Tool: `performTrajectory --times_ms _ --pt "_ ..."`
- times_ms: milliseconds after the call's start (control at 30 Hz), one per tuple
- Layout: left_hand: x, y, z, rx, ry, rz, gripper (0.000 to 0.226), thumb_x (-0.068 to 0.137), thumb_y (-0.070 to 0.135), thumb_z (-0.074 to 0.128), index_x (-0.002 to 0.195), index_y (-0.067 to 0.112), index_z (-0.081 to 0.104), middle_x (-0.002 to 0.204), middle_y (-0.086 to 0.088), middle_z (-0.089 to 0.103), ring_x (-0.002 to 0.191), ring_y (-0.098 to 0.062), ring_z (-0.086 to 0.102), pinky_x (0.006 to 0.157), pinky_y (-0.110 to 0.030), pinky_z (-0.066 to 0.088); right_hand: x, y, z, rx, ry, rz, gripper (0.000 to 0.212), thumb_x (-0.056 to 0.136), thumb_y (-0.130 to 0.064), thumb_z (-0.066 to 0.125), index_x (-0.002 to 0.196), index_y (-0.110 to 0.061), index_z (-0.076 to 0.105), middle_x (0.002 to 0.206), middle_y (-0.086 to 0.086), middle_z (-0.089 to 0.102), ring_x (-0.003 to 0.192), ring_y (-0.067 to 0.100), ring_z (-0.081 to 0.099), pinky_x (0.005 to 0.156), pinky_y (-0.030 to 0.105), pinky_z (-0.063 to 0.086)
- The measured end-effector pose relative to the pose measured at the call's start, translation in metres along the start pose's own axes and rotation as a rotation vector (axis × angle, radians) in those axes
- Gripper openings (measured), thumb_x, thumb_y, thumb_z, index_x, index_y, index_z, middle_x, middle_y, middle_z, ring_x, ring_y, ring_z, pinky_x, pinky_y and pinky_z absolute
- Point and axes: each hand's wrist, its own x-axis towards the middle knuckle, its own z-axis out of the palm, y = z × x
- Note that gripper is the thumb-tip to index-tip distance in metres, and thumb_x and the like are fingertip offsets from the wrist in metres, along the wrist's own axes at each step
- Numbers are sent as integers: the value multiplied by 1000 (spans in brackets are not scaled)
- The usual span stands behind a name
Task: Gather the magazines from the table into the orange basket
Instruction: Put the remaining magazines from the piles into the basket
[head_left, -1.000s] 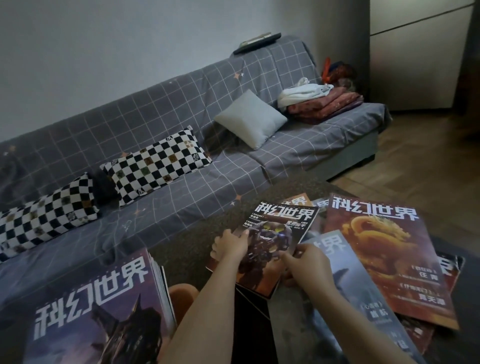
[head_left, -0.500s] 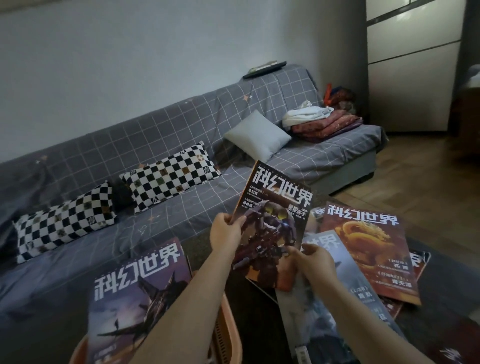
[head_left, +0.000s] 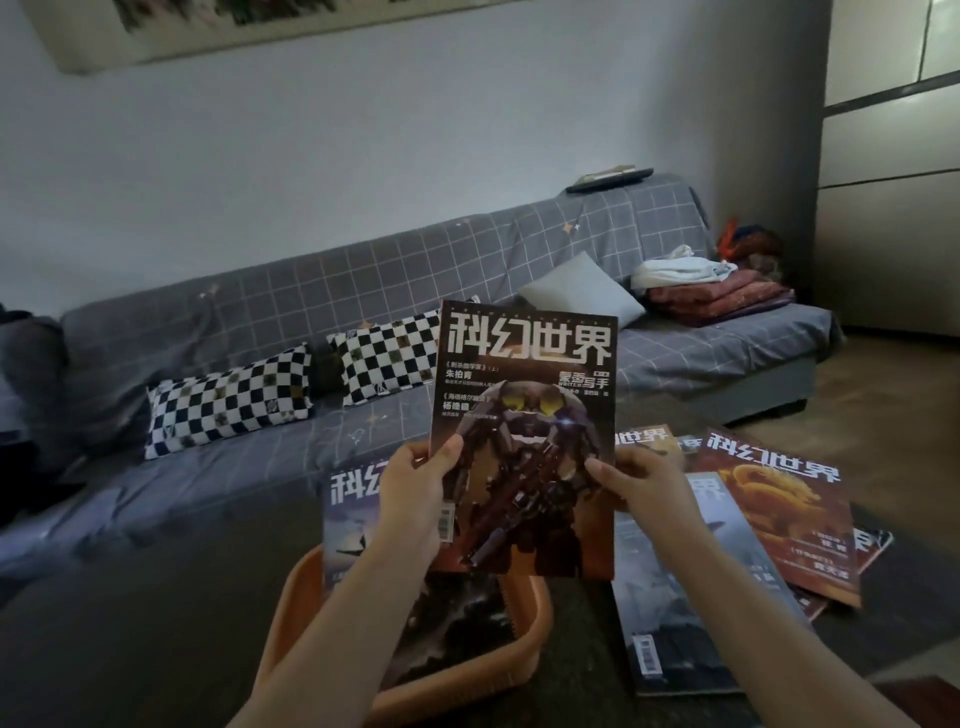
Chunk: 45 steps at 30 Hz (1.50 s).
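A magazine with a dark armoured robot on its cover is held upright in the air, above the orange basket and facing the camera. Its left edge is pinched by the left hand, thumb on the cover and fingers behind; its right edge is gripped by the right hand in the same way. Another magazine is seen standing in the basket, partly hidden behind the left wrist. The basket is set on a dark tabletop. To the right, more magazines are spread overlapping on the tabletop: a pale blue-grey one nearest, an orange dragon cover beside it, and others partly covered beneath. Behind, a grey checked sofa is seen with two chequered cushions, a plain grey cushion and folded blankets
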Motion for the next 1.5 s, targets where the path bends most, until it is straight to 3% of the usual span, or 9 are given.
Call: performTrajectory --times_ms 333,500,700,800,933,1067,1200,1367,1500 --pt "-13 -37 -118 78 320 -34 18 86 24 72 93 11 60 77 -10 75 68 -27 74 72 -49 60 -22 6 99 -274 -149 -51 11 83 -32 69 79 -23 64 74 -11 66 66 2 61 49 14 40" --pt "-18 -62 -137 278 368 25 9 89 23 68 93 18 61 69 3 74 57 -6 70 46 -20 50 -21 30 130 -408 -183 -11 19 87 -29 64 98 -14 69 96 -10 63 71 4 58 57 17 46" --pt "-14 -79 -141 575 349 87 14 86 32 69 87 35 55 106 0 66 83 -14 68 79 -39 58 -17 42 136 -569 -122 -36 24 86 -31 65 103 -14 65 101 -2 67 68 0 52 57 13 39" --pt "-11 -83 -144 572 411 60 27 83 32 73 92 31 47 115 -2 53 87 -13 61 77 -36 56 -16 43 137 -629 -130 -118 18 82 -32 69 93 -19 62 105 -3 66 70 -4 49 58 11 36" --pt "8 -85 -152 283 241 -192 73 79 31 77 138 17 37 120 -6 59 99 -23 65 90 -49 54 -4 46 143 -537 -214 25 61 76 -35 75 125 -21 43 124 0 52 109 16 54 88 27 43" --pt "24 -84 -163 87 -17 -409 86 64 49 81 132 6 51 103 -12 74 92 -30 72 95 -47 50 14 48 152 -130 -425 223 34 70 -41 78 97 -30 59 106 -7 63 94 11 62 87 29 48" --pt "34 -89 -172 69 -108 -388 73 52 52 85 108 9 68 95 -10 77 86 -25 75 87 -40 52 28 56 158 2 -473 343 48 51 -45 80 93 -28 66 78 -4 75 78 17 71 74 32 51" --pt "29 -81 -168 -74 -85 -216 61 56 38 85 108 13 65 95 -15 76 85 -31 74 65 -35 59 27 49 158 74 -440 248 31 67 -39 76 92 -22 67 74 -2 75 63 12 71 47 17 50" --pt "29 -58 -169 -72 -155 -64 65 61 37 83 118 12 61 99 -16 75 88 -33 73 62 -31 59 29 27 153 97 -438 101 46 56 -46 76 97 -24 69 83 -4 76 72 11 72 55 18 51"
